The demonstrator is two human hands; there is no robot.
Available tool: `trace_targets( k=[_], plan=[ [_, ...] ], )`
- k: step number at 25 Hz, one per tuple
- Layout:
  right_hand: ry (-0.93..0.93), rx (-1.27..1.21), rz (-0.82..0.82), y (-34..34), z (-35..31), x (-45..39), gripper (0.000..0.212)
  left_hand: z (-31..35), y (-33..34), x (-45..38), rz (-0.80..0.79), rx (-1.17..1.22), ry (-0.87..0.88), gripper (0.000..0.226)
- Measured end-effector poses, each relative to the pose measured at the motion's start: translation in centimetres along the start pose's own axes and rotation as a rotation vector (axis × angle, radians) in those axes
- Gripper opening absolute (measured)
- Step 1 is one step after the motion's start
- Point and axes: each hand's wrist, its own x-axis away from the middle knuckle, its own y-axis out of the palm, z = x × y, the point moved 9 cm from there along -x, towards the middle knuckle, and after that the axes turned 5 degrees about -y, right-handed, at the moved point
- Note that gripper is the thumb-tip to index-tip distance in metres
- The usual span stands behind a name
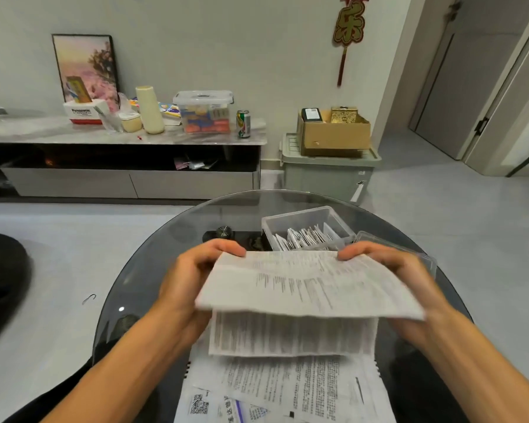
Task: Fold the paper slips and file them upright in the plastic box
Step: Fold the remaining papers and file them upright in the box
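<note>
Head-cam view, looking down at two bare hands over a round dark glass table (153,270). Both hands hold one printed paper slip (309,285) up off the table, stretched between them. Left hand (193,273) grips the slip's left edge, fingers curled over the top corner, w/ the palm behind the paper. Right hand (391,270) grips the right edge the same way, fingertips hooked over the top right corner. The slip is bent along a horizontal fold: upper panel tilts toward the camera, lower panel hangs down below the hands. Print is blurred, can't be read.

Just beyond the fingertips, between the two hands & slightly toward the right one, sits the clear plastic box (306,218), open on top. Inside it a row of folded slips (303,238) stands upright, packed along the near side. A clear lid (409,251) lies flat beside the box, partly hidden behind the right hand.

Below the wrists, nearest the person, lies a loose pile of unfolded sheets (287,389) on the table; one at the lower left shows a QR code.

Far beyond the hands: a low TV cabinet (119,135) along the wall w/ a lidded storage tub (203,112), a drink can (243,123) & a framed picture (86,67). To the right of that, a cardboard box (333,132) sits on a grey bin (327,172).
</note>
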Motion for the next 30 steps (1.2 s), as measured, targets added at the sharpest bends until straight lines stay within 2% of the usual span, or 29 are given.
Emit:
trace_targets(
  k=[2, 5, 7, 10, 12, 15, 17, 19, 21, 24, 25, 27, 30],
  plan=[
    [0.06, -0.057, -0.055, 0.4, 0.2, 0.2, 0.031, 0.0, 0.1, 0.3, -0.025, 0.038, -0.035, 0.023],
    [0.088, 0.072, -0.143, 1.4, 0.6, 0.6, 0.042, 0.2, 0.1, 0.4, -0.017, 0.008, -0.01, 0.03],
    [0.075, 0.092, -0.12, 1.5, 0.8, 0.7, 0.057, 0.5, 0.2, 0.3, -0.042, 0.068, 0.029, 0.047],
    [0.011, -0.073, -0.015, 1.4, 0.4, 0.5, 0.059, 0.4, 1.2, 0.3, -0.149, 0.195, 0.016, 0.061],
    [0.004, -0.146, -0.04, 2.2, 0.6, 0.5, 0.059, -0.3, 2.1, 0.4, -0.199, 0.197, -0.017, 0.063],
    [0.053, -0.107, -0.087, 3.1, 1.5, 0.6, 0.057, -1.0, 1.3, 0.2, -0.076, 0.143, 0.004, 0.058],
    [0.09, -0.08, -0.054, 2.4, 1.9, 0.5, 0.063, -0.5, -0.6, 0.0, 0.086, 0.153, 0.028, 0.048],
    [0.085, -0.105, 0.002, 1.7, 1.7, 0.3, 0.065, -0.1, -1.5, 0.0, 0.153, 0.164, 0.022, 0.043],
    [0.054, -0.151, 0.005, 2.1, 1.7, 0.3, 0.061, -0.5, -0.6, 0.1, 0.084, 0.098, 0.022, 0.044],
    [0.051, -0.111, -0.053, 3.8, 2.7, 0.7, 0.056, -2.0, 2.6, 0.6, -0.081, -0.349, 0.026, 0.029],
    [0.046, -0.065, -0.065, 4.3, 3.0, 0.9, 0.054, -2.5, 3.8, 1.1, -0.167, -0.386, -0.008, 0.028],
    [0.004, 0.024, -0.041, 4.6, 3.1, 1.0, 0.047, -3.1, 4.5, 1.6, -0.258, -0.261, -0.074, 0.04],
    [-0.116, 0.169, 0.024, 4.2, 2.3, 1.0, 0.039, -2.0, 3.5, 1.2, -0.205, -0.256, 0.027, 0.022]
  ],
)
